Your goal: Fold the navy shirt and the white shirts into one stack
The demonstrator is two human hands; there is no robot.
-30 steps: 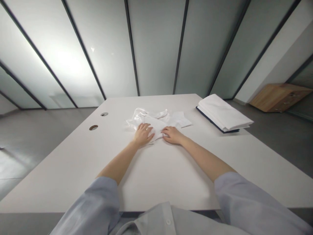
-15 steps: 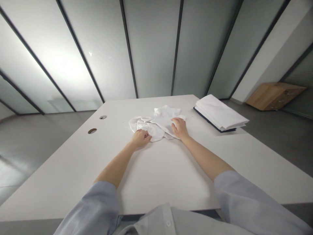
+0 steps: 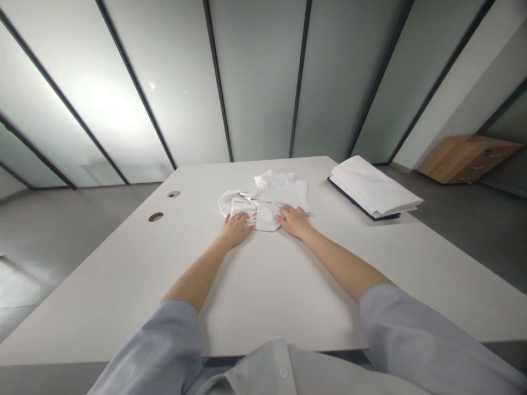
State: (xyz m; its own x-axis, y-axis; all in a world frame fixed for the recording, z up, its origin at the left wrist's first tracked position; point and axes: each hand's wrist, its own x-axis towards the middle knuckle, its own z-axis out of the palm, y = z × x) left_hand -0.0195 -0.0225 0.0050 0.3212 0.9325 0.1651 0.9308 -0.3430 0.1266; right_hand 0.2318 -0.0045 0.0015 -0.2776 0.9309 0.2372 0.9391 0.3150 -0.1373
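A crumpled white cloth garment (image 3: 267, 195) lies in loose folds on the white table; its exact kind does not show. My left hand (image 3: 236, 229) rests on its near left edge, fingers stretched forward and apart over the wrinkled fabric. On the near right part of the cloth lies my right hand (image 3: 294, 221), palm down with its fingers spread. Between the two hands a smoother flap of the fabric reaches toward me.
A stack of folded white cloth (image 3: 373, 186) with a dark blue layer beneath sits at the table's right edge. Two round holes pierce the white table (image 3: 263, 296) on the left. A wooden cabinet (image 3: 465, 159) and frosted glass panels (image 3: 259, 82) stand beyond.
Both hands have flattened onto the cloth, the right one shifting left and toward me. The fabric's far part looks more spread out, and its near edge lies between my hands.
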